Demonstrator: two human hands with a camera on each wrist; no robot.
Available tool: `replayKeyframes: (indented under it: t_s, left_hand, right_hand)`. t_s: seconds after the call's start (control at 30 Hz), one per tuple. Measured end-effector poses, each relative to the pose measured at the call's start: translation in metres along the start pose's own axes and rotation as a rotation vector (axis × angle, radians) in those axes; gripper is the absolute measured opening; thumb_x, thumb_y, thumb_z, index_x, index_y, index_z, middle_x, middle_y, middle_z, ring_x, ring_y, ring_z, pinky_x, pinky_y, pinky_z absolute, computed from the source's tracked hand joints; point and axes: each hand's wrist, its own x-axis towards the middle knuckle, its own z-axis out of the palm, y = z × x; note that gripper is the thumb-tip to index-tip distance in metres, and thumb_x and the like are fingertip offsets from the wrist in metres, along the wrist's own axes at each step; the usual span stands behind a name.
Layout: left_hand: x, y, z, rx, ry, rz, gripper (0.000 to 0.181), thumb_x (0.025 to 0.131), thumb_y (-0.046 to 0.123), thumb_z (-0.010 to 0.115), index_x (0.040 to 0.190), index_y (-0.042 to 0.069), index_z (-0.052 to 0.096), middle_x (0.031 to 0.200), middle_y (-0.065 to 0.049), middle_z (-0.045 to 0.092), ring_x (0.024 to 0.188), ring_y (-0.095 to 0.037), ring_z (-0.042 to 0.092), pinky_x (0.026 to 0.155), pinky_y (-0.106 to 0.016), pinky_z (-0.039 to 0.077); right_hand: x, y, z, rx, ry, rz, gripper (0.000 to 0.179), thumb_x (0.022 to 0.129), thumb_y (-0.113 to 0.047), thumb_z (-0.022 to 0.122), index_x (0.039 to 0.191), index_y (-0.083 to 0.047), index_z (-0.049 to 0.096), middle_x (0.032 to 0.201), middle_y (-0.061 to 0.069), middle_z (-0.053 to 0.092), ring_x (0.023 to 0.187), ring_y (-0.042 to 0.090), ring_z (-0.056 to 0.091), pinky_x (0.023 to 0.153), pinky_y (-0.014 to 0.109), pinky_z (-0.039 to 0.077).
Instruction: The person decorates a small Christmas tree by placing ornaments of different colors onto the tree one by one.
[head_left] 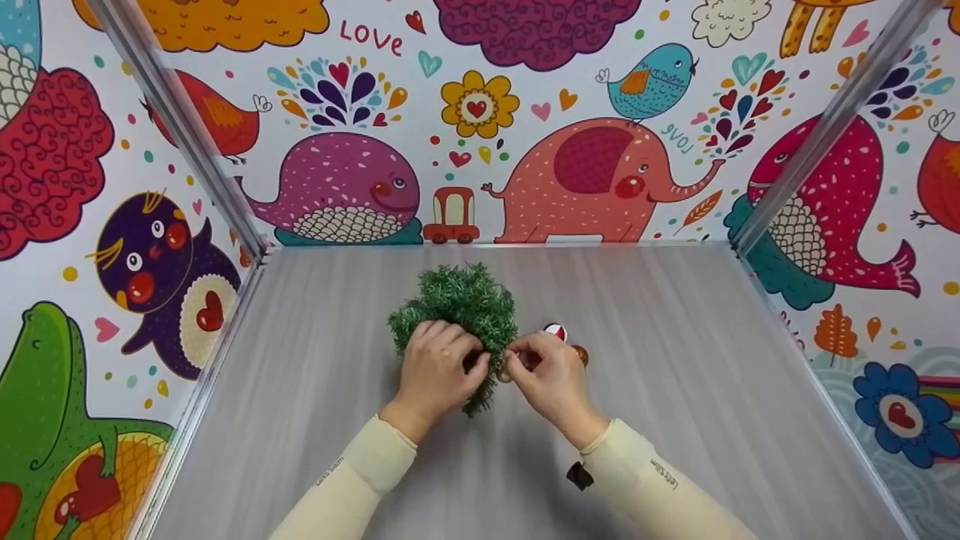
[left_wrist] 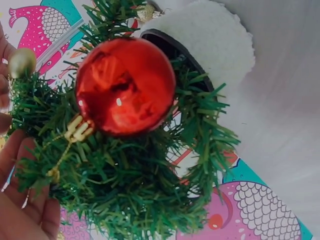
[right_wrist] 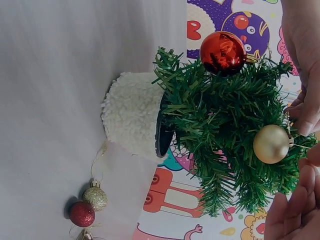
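A small artificial Christmas tree [head_left: 457,296] stands in a white fuzzy pot [right_wrist: 132,115]. My left hand [head_left: 442,364] is at the near side of its top and holds a green branch, with fingers behind the sprigs in the left wrist view. My right hand [head_left: 547,371] pinches the thin string of a matte gold ball ornament [right_wrist: 271,144] at the tree's right side. The gold ball hangs against the needles. A shiny red ball ornament [left_wrist: 125,86] hangs by a gold cord lower on the tree, on the side toward the left wrist camera.
On the table, right of the tree, lie a glittery gold ball [right_wrist: 95,198], a red glitter ball [right_wrist: 82,214], a red-and-white ball [head_left: 556,331] and a brownish ball [head_left: 580,354]. Cartoon-printed walls with metal posts [head_left: 180,127] enclose the grey table [head_left: 300,420].
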Motion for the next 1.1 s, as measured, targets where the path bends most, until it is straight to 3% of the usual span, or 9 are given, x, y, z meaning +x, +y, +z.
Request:
replayKeyframes:
  t_s: [0.27, 0.47, 0.6, 0.87, 1.1]
  left_hand:
    - [-0.012, -0.010, -0.011, -0.050, 0.014, -0.015, 0.021, 0.075, 0.025, 0.078, 0.091, 0.013, 0.072, 0.095, -0.002, 0.065, 0.092, -0.024, 0.061, 0.085, -0.044, 0.047]
    - [-0.024, -0.024, -0.020, -0.032, -0.032, -0.055, 0.053, 0.071, 0.030, 0.079, 0.118, 0.009, 0.067, 0.125, -0.012, 0.060, 0.118, -0.031, 0.054, 0.098, -0.050, 0.043]
    - [-0.028, -0.028, -0.023, -0.005, -0.090, -0.119, 0.063, 0.073, 0.037, 0.077, 0.128, 0.010, 0.062, 0.137, -0.014, 0.054, 0.128, -0.033, 0.048, 0.104, -0.052, 0.038]
    - [-0.032, -0.030, -0.023, 0.022, -0.137, -0.176, 0.062, 0.077, 0.039, 0.074, 0.128, 0.007, 0.063, 0.137, -0.014, 0.056, 0.126, -0.033, 0.052, 0.101, -0.057, 0.040]
    - [-0.030, -0.030, -0.024, 0.030, -0.156, -0.178, 0.055, 0.080, 0.032, 0.073, 0.126, 0.005, 0.064, 0.134, -0.014, 0.056, 0.123, -0.033, 0.054, 0.098, -0.053, 0.044]
  right_hand:
    - [-0.005, 0.013, -0.004, 0.012, 0.041, -0.068, 0.008, 0.083, -0.010, 0.073, 0.086, -0.018, 0.073, 0.077, -0.013, 0.060, 0.061, 0.010, 0.055, 0.055, 0.024, 0.044]
    - [-0.016, 0.028, -0.012, -0.022, 0.015, 0.008, 0.009, 0.082, -0.013, 0.074, 0.086, -0.019, 0.070, 0.077, -0.015, 0.059, 0.066, 0.003, 0.055, 0.058, 0.025, 0.048]
    - [-0.024, 0.043, -0.014, -0.101, -0.031, 0.052, 0.011, 0.082, -0.015, 0.075, 0.090, -0.020, 0.069, 0.080, -0.012, 0.060, 0.069, 0.004, 0.056, 0.060, 0.026, 0.049]
    - [-0.037, 0.074, -0.021, -0.271, -0.087, 0.071, 0.021, 0.077, -0.018, 0.077, 0.096, -0.016, 0.068, 0.086, -0.008, 0.061, 0.075, 0.010, 0.061, 0.061, 0.034, 0.051]
    - [-0.043, 0.096, -0.028, -0.303, -0.118, 0.104, 0.025, 0.076, -0.017, 0.078, 0.099, -0.015, 0.068, 0.094, -0.003, 0.065, 0.085, 0.018, 0.063, 0.068, 0.040, 0.053]
